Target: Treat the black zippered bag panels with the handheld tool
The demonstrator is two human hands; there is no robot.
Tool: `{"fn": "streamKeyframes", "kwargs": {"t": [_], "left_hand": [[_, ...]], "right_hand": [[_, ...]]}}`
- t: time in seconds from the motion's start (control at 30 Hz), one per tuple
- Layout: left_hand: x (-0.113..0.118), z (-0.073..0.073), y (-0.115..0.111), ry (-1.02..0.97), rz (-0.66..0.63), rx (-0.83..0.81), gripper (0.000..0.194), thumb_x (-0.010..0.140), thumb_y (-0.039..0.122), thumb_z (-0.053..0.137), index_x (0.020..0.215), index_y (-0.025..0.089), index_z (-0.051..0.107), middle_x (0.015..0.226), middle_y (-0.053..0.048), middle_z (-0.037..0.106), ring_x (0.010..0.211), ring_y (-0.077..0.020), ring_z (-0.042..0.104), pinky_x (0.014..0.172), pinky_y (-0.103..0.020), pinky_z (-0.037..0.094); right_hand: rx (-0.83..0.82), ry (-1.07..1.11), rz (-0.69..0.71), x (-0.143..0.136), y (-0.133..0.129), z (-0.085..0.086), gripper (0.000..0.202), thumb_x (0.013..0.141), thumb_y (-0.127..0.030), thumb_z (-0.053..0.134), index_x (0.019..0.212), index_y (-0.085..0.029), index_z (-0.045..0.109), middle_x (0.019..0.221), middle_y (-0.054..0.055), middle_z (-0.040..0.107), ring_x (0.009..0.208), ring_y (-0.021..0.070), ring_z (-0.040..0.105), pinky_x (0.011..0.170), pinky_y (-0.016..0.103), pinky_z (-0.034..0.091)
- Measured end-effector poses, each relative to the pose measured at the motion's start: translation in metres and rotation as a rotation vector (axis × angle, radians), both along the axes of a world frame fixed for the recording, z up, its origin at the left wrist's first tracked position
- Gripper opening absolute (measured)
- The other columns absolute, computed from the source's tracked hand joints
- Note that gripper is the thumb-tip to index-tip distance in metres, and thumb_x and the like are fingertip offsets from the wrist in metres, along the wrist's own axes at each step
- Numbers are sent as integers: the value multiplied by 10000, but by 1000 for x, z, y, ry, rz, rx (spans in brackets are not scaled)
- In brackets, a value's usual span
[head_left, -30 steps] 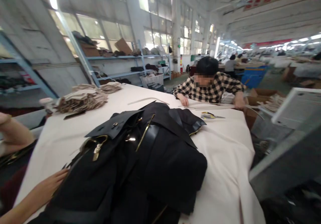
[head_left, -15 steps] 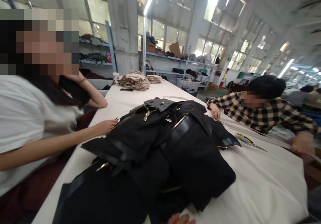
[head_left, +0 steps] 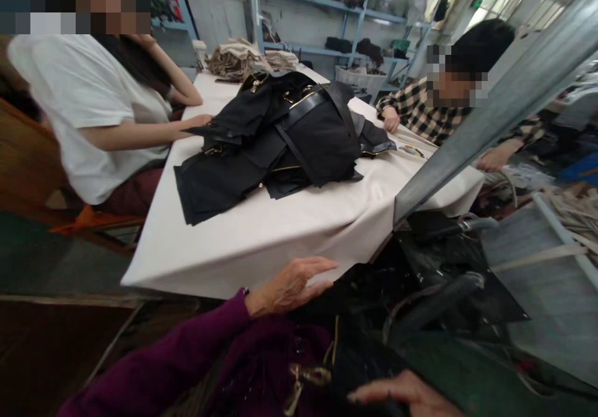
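Observation:
My left hand (head_left: pixel 289 286), in a purple sleeve, hovers with fingers spread just below the near edge of the white-covered table (head_left: pixel 261 236) and holds nothing. My right hand (head_left: pixel 397 395) lies flat at the bottom of the view on a black piece (head_left: pixel 355 354) in my lap, next to its gold clasp (head_left: pixel 306 376). A heap of black bag parts with gold hardware (head_left: pixel 280 136) sits on the table, out of reach of both hands.
A person in a white shirt (head_left: pixel 88 105) sits at the left, one hand (head_left: pixel 199 119) touching the heap. A person in a checked shirt (head_left: pixel 420 111) leans on the far right corner. A grey metal beam (head_left: pixel 476 118) slants across the right. Beige stacks (head_left: pixel 233 58) lie at the far end.
The view has dropped and pulled back from the table. Both my hands and the black piece in my lap have come into sight. The black heap now lies farther away.

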State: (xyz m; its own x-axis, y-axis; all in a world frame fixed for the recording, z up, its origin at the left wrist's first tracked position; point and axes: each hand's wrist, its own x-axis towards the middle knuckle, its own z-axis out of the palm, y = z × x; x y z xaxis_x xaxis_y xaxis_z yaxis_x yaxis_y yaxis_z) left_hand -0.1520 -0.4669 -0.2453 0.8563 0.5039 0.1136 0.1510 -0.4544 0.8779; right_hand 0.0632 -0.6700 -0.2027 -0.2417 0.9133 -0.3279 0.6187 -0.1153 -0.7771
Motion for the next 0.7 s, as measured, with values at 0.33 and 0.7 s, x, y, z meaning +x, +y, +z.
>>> {"fn": "streamKeyframes", "kwargs": {"t": [0.33,0.7], "left_hand": [[-46,-14,-91,-484,366,-986,454,869,557,413,960,175,642,934,-56,641,879,-187,571,767,-314,466],[-90,67,-58,-578,799,-607,279,697,373,705,786,124,618,645,2,604,541,-100,527,539,-217,418]], "right_hand": [[-1,588,-105,-48,92,26,192,661,-225,512,812,-198,627,725,1,630,735,208,554,652,291,451],[330,378,-251,-36,179,94,201,739,-303,564,842,-143,630,730,63,660,648,170,606,572,275,476]]}}
